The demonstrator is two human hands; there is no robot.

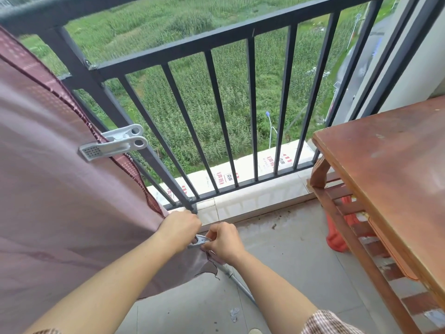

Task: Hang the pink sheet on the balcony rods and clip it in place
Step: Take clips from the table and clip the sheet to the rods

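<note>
My left hand (179,229) grips the pink sheet (55,189); my right (222,239) pinches a clip (201,241) at its corner. Grey floor tiles (289,273) below, a wooden table (390,169) right. Another clip (114,142) pins the sheet to the railing (216,42). Red writing on the ledge (245,174) is unreadable.

The pink sheet (53,201) is a dusty mauve cloth with a darker stitched hem, draped over the dark balcony rods (154,155) and hanging down in a broad, slightly billowed panel up and to the left of the two grips. A white plastic clip (113,143) is already clamped across its hem onto a slanted rod, well above the grips, its ringed handles pointing right. The sheet's lower corner, frayed with loose threads, is gathered at the left hand (179,229). A second, pale clip (201,241) sits between that grip and the right hand (222,239), pinched by the right fingers, right at the sheet's corner.
</note>
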